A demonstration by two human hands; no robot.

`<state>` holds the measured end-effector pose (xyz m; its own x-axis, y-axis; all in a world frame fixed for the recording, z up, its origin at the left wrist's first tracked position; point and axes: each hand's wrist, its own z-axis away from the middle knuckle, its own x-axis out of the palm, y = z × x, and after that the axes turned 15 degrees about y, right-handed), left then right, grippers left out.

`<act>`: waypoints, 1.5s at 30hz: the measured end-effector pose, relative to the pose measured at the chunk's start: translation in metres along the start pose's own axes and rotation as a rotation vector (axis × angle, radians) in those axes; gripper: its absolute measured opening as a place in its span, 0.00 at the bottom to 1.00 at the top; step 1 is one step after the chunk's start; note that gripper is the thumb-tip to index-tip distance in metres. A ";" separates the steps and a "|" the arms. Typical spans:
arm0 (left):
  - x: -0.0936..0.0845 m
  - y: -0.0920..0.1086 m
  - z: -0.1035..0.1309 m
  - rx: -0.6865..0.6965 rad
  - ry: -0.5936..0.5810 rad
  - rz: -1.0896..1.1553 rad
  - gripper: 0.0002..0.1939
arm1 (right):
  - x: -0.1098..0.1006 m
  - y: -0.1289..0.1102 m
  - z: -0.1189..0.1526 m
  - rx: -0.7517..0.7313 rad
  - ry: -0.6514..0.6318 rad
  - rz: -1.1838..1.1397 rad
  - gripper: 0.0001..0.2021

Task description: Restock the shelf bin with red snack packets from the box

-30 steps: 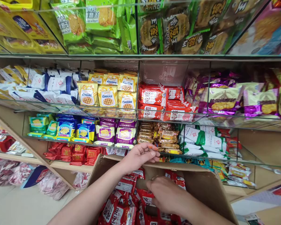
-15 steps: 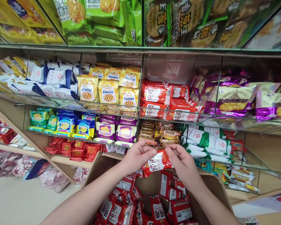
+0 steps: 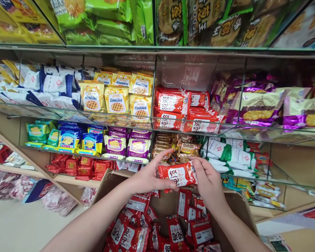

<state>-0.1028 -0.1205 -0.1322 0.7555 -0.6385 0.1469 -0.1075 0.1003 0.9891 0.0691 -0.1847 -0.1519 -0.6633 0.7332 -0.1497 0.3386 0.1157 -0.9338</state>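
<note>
Between my two hands is a red and white biscuit packet (image 3: 179, 174), its printed face turned up toward me. My right hand (image 3: 208, 175) grips its right end between thumb and fingers. At the left end, my left hand (image 3: 149, 175) has its thumb along the lower edge and its index finger stretched out above; its other fingers are partly hidden. Below the hands stands an open cardboard box (image 3: 107, 185) with many loose packets (image 3: 176, 229) of the same red kind. Stacked red packets (image 3: 170, 101) sit on the glass shelf just above.
Left of the red stack are yellow cookie packets (image 3: 117, 99); to its right lie purple and cream packets (image 3: 261, 105). Brown packets (image 3: 187, 148) fill the compartment behind my hands. A glass shelf edge (image 3: 157, 122) runs across in front, with upright glass dividers.
The packet has been turned so its print reads more level, and its right end shows more. My left hand has opened wider, index finger raised. The view has shifted slightly.
</note>
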 end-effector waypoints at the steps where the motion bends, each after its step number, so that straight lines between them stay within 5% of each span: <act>1: 0.000 0.001 0.001 -0.012 -0.021 0.007 0.46 | 0.000 0.000 0.000 0.009 0.000 -0.001 0.20; 19: -0.007 0.003 0.004 -0.012 -0.191 -0.171 0.56 | 0.001 0.004 0.001 0.026 -0.072 0.007 0.21; 26: -0.008 0.003 0.002 -0.040 -0.174 -0.147 0.57 | 0.003 0.004 -0.003 -0.051 -0.054 0.003 0.21; 35: -0.010 0.000 0.002 -0.038 -0.122 -0.136 0.56 | 0.005 0.002 -0.002 0.113 -0.184 -0.043 0.23; 37: -0.009 0.000 0.001 -0.037 -0.097 -0.128 0.56 | 0.003 0.004 -0.004 0.013 -0.161 0.005 0.22; 41: -0.008 -0.001 0.000 -0.041 -0.053 -0.094 0.57 | -0.005 0.007 -0.010 -0.591 -0.023 0.180 0.16; 45: -0.007 -0.003 0.000 -0.044 -0.050 -0.103 0.56 | -0.012 0.006 -0.012 -0.960 -0.198 0.277 0.25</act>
<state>-0.1084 -0.1163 -0.1359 0.7281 -0.6839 0.0459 -0.0021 0.0648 0.9979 0.0867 -0.1845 -0.1519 -0.5497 0.7016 -0.4534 0.8315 0.5118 -0.2161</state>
